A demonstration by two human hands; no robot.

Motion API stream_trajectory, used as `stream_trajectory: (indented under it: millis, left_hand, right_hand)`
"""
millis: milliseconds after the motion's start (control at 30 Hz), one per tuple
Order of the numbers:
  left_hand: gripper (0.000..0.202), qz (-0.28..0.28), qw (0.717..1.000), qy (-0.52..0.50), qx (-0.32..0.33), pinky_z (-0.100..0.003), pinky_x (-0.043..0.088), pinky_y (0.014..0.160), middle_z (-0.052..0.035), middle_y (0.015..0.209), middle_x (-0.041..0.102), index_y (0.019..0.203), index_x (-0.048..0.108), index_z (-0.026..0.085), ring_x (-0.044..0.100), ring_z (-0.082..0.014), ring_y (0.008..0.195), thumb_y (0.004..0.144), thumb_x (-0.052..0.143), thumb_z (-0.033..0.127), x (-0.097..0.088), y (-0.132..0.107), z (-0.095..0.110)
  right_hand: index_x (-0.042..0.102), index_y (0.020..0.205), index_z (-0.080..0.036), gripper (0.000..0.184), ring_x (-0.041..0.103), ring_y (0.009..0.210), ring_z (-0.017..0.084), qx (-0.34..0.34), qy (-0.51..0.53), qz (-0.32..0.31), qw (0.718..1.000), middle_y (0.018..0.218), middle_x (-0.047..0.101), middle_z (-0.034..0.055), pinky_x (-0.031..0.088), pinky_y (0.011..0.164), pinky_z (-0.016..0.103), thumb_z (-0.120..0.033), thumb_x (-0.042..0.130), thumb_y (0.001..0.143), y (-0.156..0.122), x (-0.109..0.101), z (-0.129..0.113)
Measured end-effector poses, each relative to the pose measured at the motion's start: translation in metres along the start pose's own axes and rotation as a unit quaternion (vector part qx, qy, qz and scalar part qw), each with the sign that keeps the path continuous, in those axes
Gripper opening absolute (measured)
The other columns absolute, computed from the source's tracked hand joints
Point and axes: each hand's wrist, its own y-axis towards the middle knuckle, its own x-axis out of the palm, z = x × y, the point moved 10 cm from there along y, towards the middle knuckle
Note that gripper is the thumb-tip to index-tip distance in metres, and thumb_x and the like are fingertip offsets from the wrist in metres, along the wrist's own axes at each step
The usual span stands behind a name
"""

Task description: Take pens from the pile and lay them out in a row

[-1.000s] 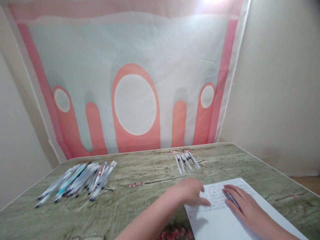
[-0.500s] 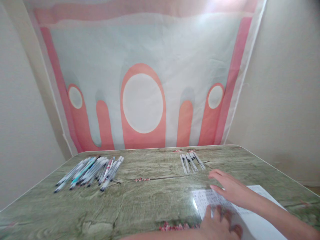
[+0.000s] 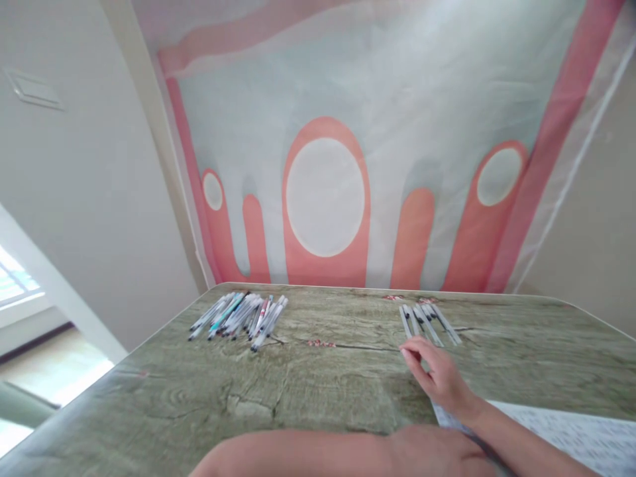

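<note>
My right hand (image 3: 440,377) is over the near edge of a row of clear pens (image 3: 407,321). Its thumb and index finger are pinched together; whether anything lies between them is too small to make out. Below it, my left hand (image 3: 442,450) reaches across from the left at the bottom edge. The right forearm and the frame edge hide its fingers. A sheet of paper with writing (image 3: 561,430) lies beneath and to the right of both hands. Far to the left, a pile of pens (image 3: 268,321), mostly clear with dark caps, is spread on the table.
The wood-patterned table (image 3: 338,384) carries printed blossom twigs. Behind it hangs a cloth backdrop (image 3: 387,79) with pink and orange shapes. At the left are a wall with a switch plate (image 3: 34,89) and a bright window (image 3: 14,275).
The view has turned to the left. My right hand's fingers have gone from spread to pinched. The left hand, earlier with fingers spread on the paper, is now mostly hidden.
</note>
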Motion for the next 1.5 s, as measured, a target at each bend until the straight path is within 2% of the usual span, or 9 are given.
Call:
stream_trajectory:
  millis: [200,367,500,667,967,1100,1200,1333,1500]
  left_hand:
    - [0.023,0.14,0.951,0.078,-0.263,-0.026,0.04,0.069,-0.0034,0.083,0.06,0.085,0.058,0.022,0.056,-0.017,0.077,0.08,0.039,0.035,-0.101,-0.109,-0.11]
    - [0.028,0.192,0.766,0.232,-0.568,-0.032,0.038,0.079,-0.0137,0.1,0.052,0.103,0.047,0.012,0.05,-0.0214,0.094,0.079,0.041,0.025,-0.168,-0.235,-0.221]
    - [0.033,0.195,0.668,0.298,-0.653,-0.034,0.038,0.076,-0.0151,0.102,0.05,0.102,0.047,0.011,0.05,-0.025,0.094,0.078,0.042,0.033,-0.179,-0.293,-0.254]
    - [0.043,0.188,0.644,0.296,-0.68,-0.034,0.039,0.075,-0.0162,0.101,0.052,0.111,0.043,0.011,0.052,-0.0247,0.09,0.078,0.04,0.039,-0.167,-0.309,-0.267]
    - [0.033,0.23,0.686,0.272,-0.634,-0.033,0.037,0.076,-0.0146,0.098,0.054,0.093,0.052,0.012,0.052,-0.0227,0.092,0.083,0.032,0.036,-0.185,-0.284,-0.248]
    - [0.03,0.3,0.786,0.125,-0.526,-0.028,0.038,0.07,-0.0075,0.081,0.056,0.081,0.05,0.014,0.053,-0.0165,0.078,0.083,0.032,0.039,-0.188,-0.221,-0.219]
    - [0.03,0.291,0.837,-0.165,-0.432,-0.022,0.037,0.055,-0.0007,0.065,0.052,0.075,0.047,0.015,0.05,-0.01,0.057,0.08,0.036,0.043,-0.15,-0.151,-0.201]
    - [0.035,0.278,0.745,-0.522,-0.308,-0.015,0.024,0.04,0.003,0.063,0.047,0.078,0.046,0.014,0.037,-0.003,0.044,0.071,0.048,0.049,-0.085,-0.069,-0.169]
    - [0.036,0.27,0.616,-0.689,-0.27,-0.014,0.012,0.037,0.0048,0.061,0.044,0.08,0.046,0.013,0.026,0.0006,0.039,0.066,0.057,0.045,-0.035,-0.032,-0.155]
  right_hand:
    - [0.051,0.087,-0.02,0.009,0.053,0.07,0.015,-0.017,-0.011,-0.023,1.0,0.08,0.055,0.005,0.043,0.068,0.028,-0.017,0.045,0.081,-0.004,0.009,-0.002]
    - [0.051,0.086,-0.019,0.009,0.053,0.067,0.014,-0.02,-0.011,-0.021,1.0,0.078,0.056,0.0046,0.044,0.064,0.027,-0.017,0.044,0.081,-0.004,0.011,0.0]
    - [0.052,0.086,-0.019,0.01,0.053,0.066,0.013,-0.022,-0.011,-0.027,0.999,0.077,0.056,0.0043,0.044,0.063,0.025,-0.017,0.043,0.081,-0.004,0.014,0.001]
    - [0.052,0.086,-0.019,0.01,0.054,0.067,0.013,-0.018,-0.01,-0.036,0.999,0.077,0.056,0.0043,0.044,0.064,0.025,-0.018,0.043,0.081,-0.004,0.015,0.0]
    - [0.054,0.081,-0.019,0.012,0.05,0.058,0.011,-0.012,-0.009,-0.029,0.999,0.072,0.054,0.0028,0.041,0.055,0.023,-0.021,0.042,0.082,-0.002,0.013,0.0]
    - [0.054,0.079,-0.019,0.014,0.048,0.056,0.011,-0.002,-0.013,-0.032,0.999,0.07,0.054,0.0027,0.04,0.055,0.023,-0.023,0.041,0.082,0.002,0.012,-0.004]
    - [0.055,0.082,-0.019,0.016,0.05,0.06,0.012,0.025,-0.001,-0.031,0.999,0.072,0.055,0.0031,0.041,0.058,0.024,-0.026,0.04,0.083,0.004,0.01,-0.001]
    - [0.05,0.102,-0.018,0.025,0.053,0.064,0.014,0.117,0.03,0.021,0.992,0.077,0.057,0.0038,0.043,0.062,0.026,-0.03,0.037,0.084,0.003,-0.001,0.02]
    - [0.048,0.108,-0.017,0.032,0.056,0.068,0.015,0.182,0.071,0.045,0.98,0.08,0.059,0.0039,0.045,0.066,0.027,-0.035,0.032,0.086,0.003,-0.006,0.04]
